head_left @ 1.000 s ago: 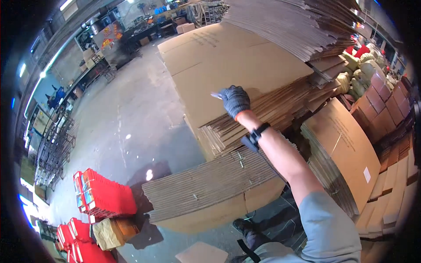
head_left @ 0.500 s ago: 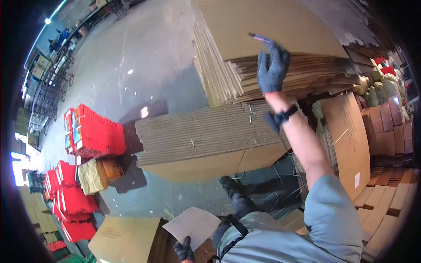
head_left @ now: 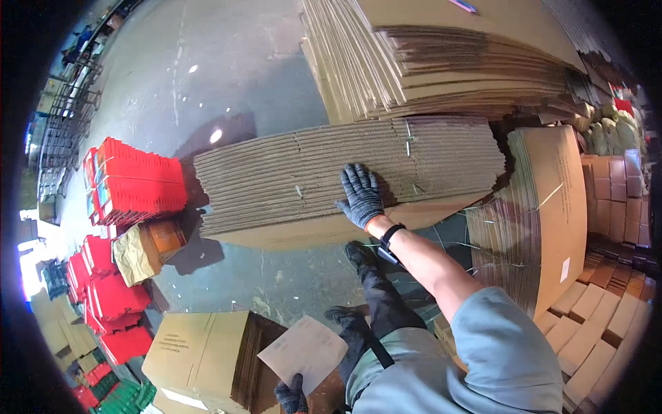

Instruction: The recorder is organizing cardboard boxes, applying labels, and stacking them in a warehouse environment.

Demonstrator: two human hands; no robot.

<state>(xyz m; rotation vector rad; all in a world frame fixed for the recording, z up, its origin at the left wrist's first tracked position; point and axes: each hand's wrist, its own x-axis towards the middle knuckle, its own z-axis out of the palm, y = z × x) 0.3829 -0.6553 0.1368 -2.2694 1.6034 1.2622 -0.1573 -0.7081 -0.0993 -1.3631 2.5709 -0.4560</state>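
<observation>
My right hand (head_left: 361, 196), in a grey knit glove, lies with fingers spread on the edges of a bundle of flattened cardboard boxes (head_left: 262, 186) standing on the floor. Thin ties show along the top of this bundle. Low in the view, my left hand (head_left: 291, 395), in a dark glove, pinches a sheet of paper (head_left: 305, 353) by its lower edge. A pen (head_left: 463, 5) lies on top of the tall stack of flat cardboard sheets (head_left: 476, 76) beyond the bundle.
Strapped red bundles (head_left: 141, 183) stand at the left beside a tan paper-wrapped package (head_left: 138, 255). Another bundle of flattened boxes (head_left: 562, 214) stands at my right, with loose strap ends. A further box bundle (head_left: 196, 355) sits at lower left. Brown cartons (head_left: 610, 200) line the far right.
My right hand has let go of the pen, which now lies on the cardboard stack. The hand has come down and nearer, onto the bundle's edges. My left hand keeps the paper.
</observation>
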